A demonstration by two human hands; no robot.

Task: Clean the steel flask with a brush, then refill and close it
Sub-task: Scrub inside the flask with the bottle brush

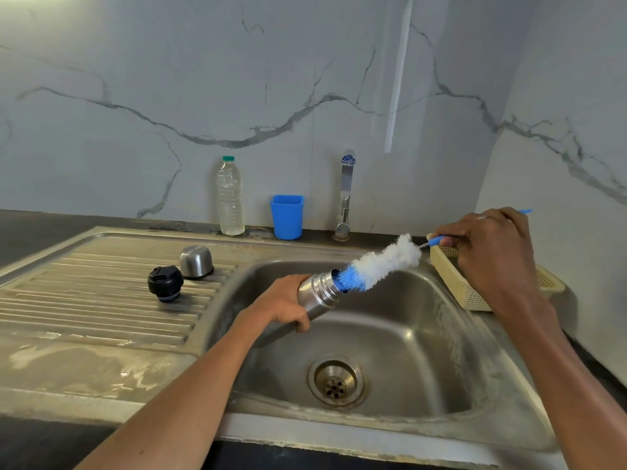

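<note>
My left hand grips the steel flask, held tilted over the sink basin with its open mouth pointing up and right. My right hand holds the blue handle of a bottle brush. The brush's blue bristle tip sits in the flask's mouth; the white bristles are outside. The flask's black stopper and steel cap cup stand on the draining board to the left.
A clear plastic water bottle, a blue cup and the tap stand at the back by the marble wall. A cream plastic basket sits on the sink's right rim. The drain is in the basin's floor.
</note>
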